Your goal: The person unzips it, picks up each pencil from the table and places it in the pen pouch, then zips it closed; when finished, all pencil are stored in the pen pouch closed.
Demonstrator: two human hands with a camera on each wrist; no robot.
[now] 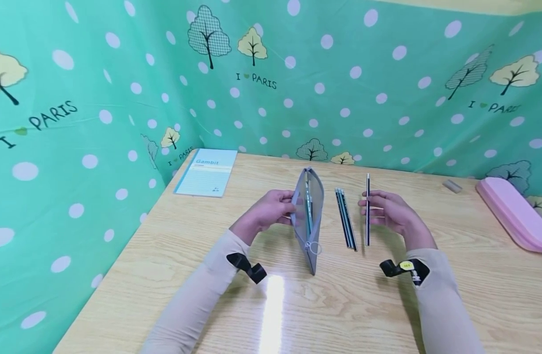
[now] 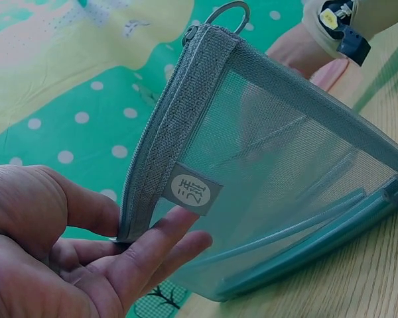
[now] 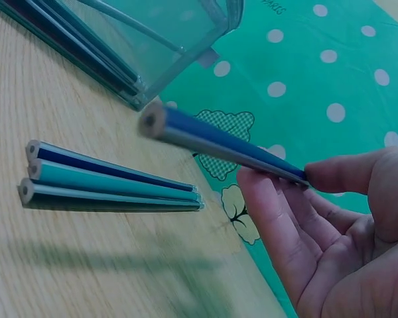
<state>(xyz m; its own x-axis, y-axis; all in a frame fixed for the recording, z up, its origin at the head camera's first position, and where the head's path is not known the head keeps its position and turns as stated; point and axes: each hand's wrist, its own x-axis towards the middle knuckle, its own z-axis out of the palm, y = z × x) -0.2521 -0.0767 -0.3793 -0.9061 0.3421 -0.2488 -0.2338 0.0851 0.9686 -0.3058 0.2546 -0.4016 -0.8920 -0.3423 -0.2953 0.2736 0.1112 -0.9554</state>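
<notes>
My left hand (image 1: 273,210) pinches the near side of a grey mesh zip pouch (image 2: 272,152) by its edge, thumb on one side and fingers on the other. The pouch stands upright on the table with its top unzipped, and several pencils (image 1: 308,206) lie inside it. Between thumb and fingertips my right hand (image 1: 392,211) holds a dark blue and silver pencil (image 3: 219,141), raised above the table. Three more pencils (image 3: 113,182) lie side by side on the wood between the pouch and my right hand.
A Gambit notebook (image 1: 207,172) lies at the back left of the wooden table (image 1: 342,305). At the right are a pink pencil case (image 1: 516,214) and a small grey eraser (image 1: 452,186). A green patterned cloth (image 1: 342,98) hangs behind and to the left.
</notes>
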